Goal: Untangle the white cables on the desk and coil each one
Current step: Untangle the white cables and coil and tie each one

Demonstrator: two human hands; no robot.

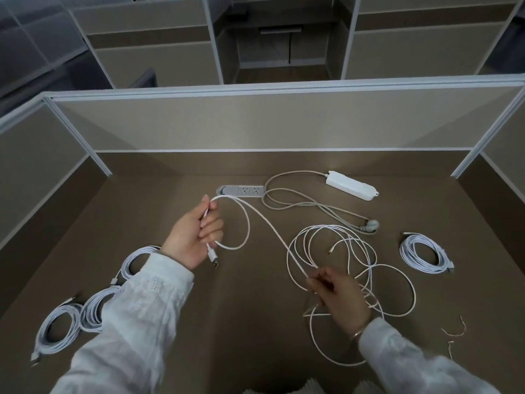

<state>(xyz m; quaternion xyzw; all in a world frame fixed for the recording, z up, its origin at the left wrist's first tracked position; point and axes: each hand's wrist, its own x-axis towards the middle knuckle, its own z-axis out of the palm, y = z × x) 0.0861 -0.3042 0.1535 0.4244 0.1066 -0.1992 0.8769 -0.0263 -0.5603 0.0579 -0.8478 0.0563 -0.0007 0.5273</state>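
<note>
Head view looks down on a smooth brown desk (176, 280) walled by beige partition panels (255, 123) with pale metal trim. A thin white braided cable (264, 220) runs from the left hand (193, 237) across to the right hand (338, 297). The left hand is raised with its palm turned inward, fingers curled round 1 small loop of the cable, and the metal plug (213, 258) hangs below the palm. The right hand is lower and nearer, pinching the same cable between thumb and fingertips above a loose tangle of cable (341, 251) spread in overlapping rings on the desk. Both sleeves are pale, lightly textured fabric. 3 finished coils (56, 328) lie at the left, partly hidden by the left sleeve, and 1 more coil (423, 254) sits at the right. Farther back lie a white oblong power strip (352, 184) with its thicker grey cord (298, 200) and a socket panel (241, 191) set in the desk. 2 thin bent wire ties (454, 332) rest near the right sleeve.
</note>
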